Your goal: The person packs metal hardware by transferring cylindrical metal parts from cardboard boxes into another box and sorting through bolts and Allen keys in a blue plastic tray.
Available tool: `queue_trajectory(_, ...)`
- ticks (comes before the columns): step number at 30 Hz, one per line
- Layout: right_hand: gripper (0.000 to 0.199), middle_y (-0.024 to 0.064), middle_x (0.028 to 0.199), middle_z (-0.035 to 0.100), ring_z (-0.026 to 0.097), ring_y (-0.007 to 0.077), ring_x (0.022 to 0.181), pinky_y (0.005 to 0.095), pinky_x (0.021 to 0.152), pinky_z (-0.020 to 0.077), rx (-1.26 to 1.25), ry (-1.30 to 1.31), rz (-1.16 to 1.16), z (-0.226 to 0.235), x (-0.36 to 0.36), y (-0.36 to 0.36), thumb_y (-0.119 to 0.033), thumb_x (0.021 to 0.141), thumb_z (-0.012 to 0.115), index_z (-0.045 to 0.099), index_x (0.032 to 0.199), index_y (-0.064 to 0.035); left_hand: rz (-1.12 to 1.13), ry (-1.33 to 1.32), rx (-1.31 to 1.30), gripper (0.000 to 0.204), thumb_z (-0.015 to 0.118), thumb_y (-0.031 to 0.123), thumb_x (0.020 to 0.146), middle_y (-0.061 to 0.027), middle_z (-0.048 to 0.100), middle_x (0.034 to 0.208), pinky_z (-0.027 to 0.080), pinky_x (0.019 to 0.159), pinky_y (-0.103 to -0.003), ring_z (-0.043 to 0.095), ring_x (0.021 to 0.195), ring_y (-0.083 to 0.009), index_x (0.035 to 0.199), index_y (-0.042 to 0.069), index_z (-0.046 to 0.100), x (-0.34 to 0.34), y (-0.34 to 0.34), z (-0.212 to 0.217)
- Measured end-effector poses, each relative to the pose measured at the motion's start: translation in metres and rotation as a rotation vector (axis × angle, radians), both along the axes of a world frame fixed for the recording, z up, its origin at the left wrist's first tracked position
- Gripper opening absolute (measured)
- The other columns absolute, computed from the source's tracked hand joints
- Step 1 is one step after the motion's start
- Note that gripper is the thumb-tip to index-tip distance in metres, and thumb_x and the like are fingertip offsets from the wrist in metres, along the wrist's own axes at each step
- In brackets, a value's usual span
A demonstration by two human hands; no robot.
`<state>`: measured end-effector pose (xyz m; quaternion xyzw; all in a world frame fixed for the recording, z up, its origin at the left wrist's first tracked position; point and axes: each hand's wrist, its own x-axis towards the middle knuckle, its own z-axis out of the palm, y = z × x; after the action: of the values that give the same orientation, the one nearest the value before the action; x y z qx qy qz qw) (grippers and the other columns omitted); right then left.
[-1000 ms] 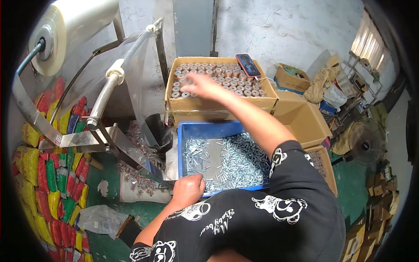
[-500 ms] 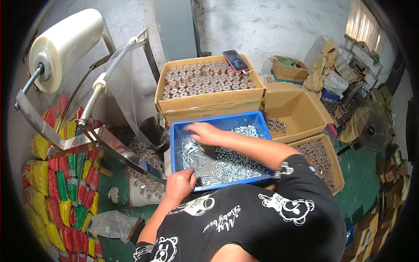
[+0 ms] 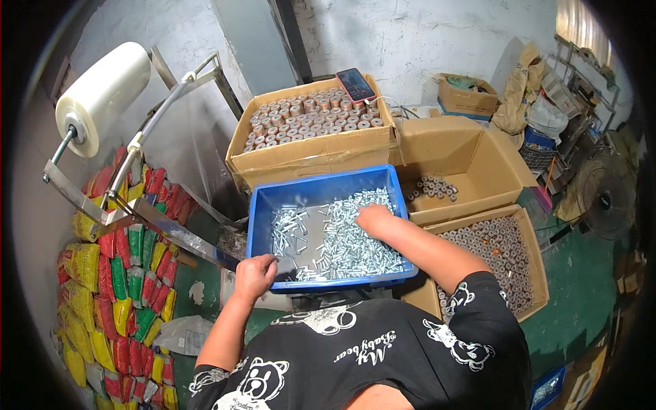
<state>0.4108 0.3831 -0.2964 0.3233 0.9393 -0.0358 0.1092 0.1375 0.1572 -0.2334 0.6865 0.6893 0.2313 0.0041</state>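
Note:
A blue plastic bin (image 3: 328,281) in front of me holds many small silvery screws. A small heap (image 3: 287,225) lies on its left side and a larger heap (image 3: 362,253) fills the right, with bare grey bottom between them. My right hand (image 3: 376,220) reaches over the large heap, its fingers curled down against the screws and their tips hidden. At the bin's near left corner, my left hand (image 3: 256,275) is curled into a fist against the rim. What it holds, if anything, is hidden.
Behind the bin stands a carton (image 3: 307,160) packed with copper-toned coils; a phone (image 3: 355,85) rests on it. Right of the bin are a carton (image 3: 451,143) with a few rings and a carton (image 3: 540,273) full of them. A film roll (image 3: 102,96) hangs on a metal frame at left.
My right hand has moved from the left heap across to the large right heap. My left fist stays at the near left corner. The whole view has shifted slightly.

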Motion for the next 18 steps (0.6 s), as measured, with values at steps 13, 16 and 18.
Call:
queue_trajectory(13,0.020,0.0176,0.098,0.070,0.068,0.0359,0.095,0.0448,0.081,0.0551,-0.042,0.009,-0.028,-0.023,0.006,0.021,-0.010,0.083,0.055,0.071,0.095,-0.0075,0.002,-0.045,-0.014,0.015,0.063,0.017,0.082,-0.0167,0.068,0.080,0.053,0.067,-0.041,0.067,0.074,-0.0349,0.090,0.007,0.072,-0.001,0.000,-0.001)
queue_trajectory(16,0.020,0.0195,0.096,0.069,0.067,0.0375,0.094,0.0447,0.080,0.0544,-0.094,0.102,-0.090,-0.019,0.007,0.023,-0.010,0.082,0.056,0.071,0.094,-0.0073,-0.021,-0.037,0.036,0.013,0.062,0.017,0.082,-0.0148,0.067,0.075,0.053,0.063,-0.043,0.066,0.070,-0.0345,0.084,0.007,0.070,-0.004,-0.001,-0.003)
queue_trajectory(18,0.016,0.0209,0.093,0.068,0.066,0.0388,0.089,0.0461,0.077,0.0525,-0.159,0.233,-0.187,-0.017,0.007,0.027,-0.012,0.083,0.060,0.071,0.093,-0.0073,-0.029,-0.047,0.038,0.013,0.062,0.017,0.082,-0.0146,0.067,0.075,0.052,0.063,-0.043,0.066,0.070,-0.0344,0.083,0.007,0.070,-0.006,-0.001,-0.005)
